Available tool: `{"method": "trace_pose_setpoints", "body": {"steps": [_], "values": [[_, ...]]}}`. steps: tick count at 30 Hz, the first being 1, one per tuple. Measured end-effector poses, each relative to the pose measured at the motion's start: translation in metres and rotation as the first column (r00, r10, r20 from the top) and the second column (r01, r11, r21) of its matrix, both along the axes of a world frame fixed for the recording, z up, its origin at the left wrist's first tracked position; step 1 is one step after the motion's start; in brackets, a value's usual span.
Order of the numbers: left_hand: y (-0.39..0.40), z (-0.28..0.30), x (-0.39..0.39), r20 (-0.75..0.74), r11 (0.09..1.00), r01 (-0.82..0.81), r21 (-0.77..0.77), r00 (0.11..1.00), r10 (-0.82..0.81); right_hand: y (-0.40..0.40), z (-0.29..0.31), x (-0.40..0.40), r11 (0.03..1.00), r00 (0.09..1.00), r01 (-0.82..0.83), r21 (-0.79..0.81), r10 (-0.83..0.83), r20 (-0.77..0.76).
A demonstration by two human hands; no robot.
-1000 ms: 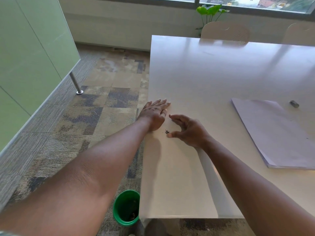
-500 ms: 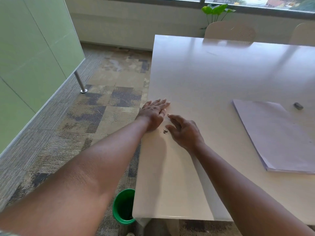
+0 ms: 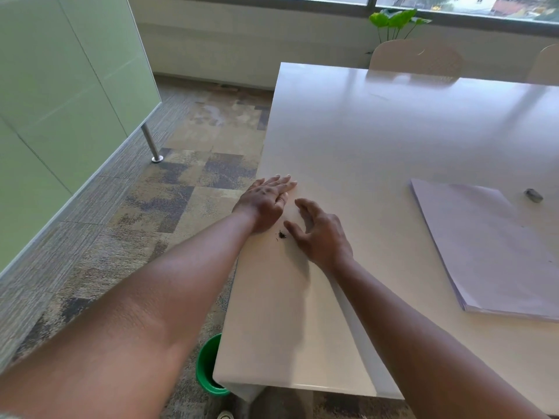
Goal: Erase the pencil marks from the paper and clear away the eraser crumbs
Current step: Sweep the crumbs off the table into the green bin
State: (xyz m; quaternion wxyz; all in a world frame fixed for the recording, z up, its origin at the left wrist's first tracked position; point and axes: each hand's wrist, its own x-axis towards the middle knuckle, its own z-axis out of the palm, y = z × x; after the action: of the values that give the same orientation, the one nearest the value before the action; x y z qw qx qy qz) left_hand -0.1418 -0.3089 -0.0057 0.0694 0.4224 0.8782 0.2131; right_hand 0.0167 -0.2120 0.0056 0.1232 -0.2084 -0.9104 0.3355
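**Eraser crumbs gathered at the left edge of the table**

A small dark cluster of eraser crumbs (image 3: 282, 235) lies on the glossy white rectangular table (image 3: 378, 131), close to its left edge, with a few loose specks just to its left; the cluster appears black and ragged, its finer detail too small to resolve. The left hand (image 3: 266, 201) rests flat at the table's left edge, fingers straight and together, holding nothing. The right hand (image 3: 320, 234) sits just right of the crumbs, fingers spread and lightly arched over the surface, thumb tip beside the cluster; it holds nothing. A stack of pale lavender paper sheets (image 3: 490, 246) lies toward the table's right side, well apart from the hands; a small grey eraser (image 3: 534, 195) lies just beyond the stack's far corner. A green round plastic bin (image 3: 207, 367) stands on the patterned carpet beneath the table's near left corner.
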Motion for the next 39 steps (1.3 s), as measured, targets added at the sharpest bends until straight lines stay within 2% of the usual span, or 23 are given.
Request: {"method": "trace_pose_setpoints", "body": {"steps": [7,16,23,28,35,39], "values": [[0.0,0.0,0.001,0.0,1.0,-0.003,0.007,1.0,0.003,-0.002,0.004,-0.002,0.999,0.999,0.014,0.036,-0.016,0.043],[-0.003,0.001,0.007,-0.003,0.997,-0.064,0.04,0.998,0.064,0.002,0.004,-0.002,0.999,1.0,0.011,-0.043,-0.012,-0.024],[-0.003,0.0,0.012,0.002,0.993,-0.108,0.05,0.994,0.108,0.0,0.006,-0.001,0.998,0.998,-0.044,0.052,0.041,0.051],[-0.004,-0.002,0.013,0.001,0.991,-0.13,0.041,0.991,0.13,0.003,0.004,-0.002,1.0,0.999,-0.014,-0.009,0.014,0.032],[-0.008,0.0,0.02,0.019,0.983,-0.176,0.049,0.984,0.175,0.001,0.005,-0.001,0.986,0.99,-0.126,0.111,0.119,0.069],[-0.012,0.0,0.026,0.023,0.981,-0.19,0.043,0.982,0.189,0.002,0.001,-0.003,0.985,0.989,-0.14,0.097,0.135,0.06]]}}
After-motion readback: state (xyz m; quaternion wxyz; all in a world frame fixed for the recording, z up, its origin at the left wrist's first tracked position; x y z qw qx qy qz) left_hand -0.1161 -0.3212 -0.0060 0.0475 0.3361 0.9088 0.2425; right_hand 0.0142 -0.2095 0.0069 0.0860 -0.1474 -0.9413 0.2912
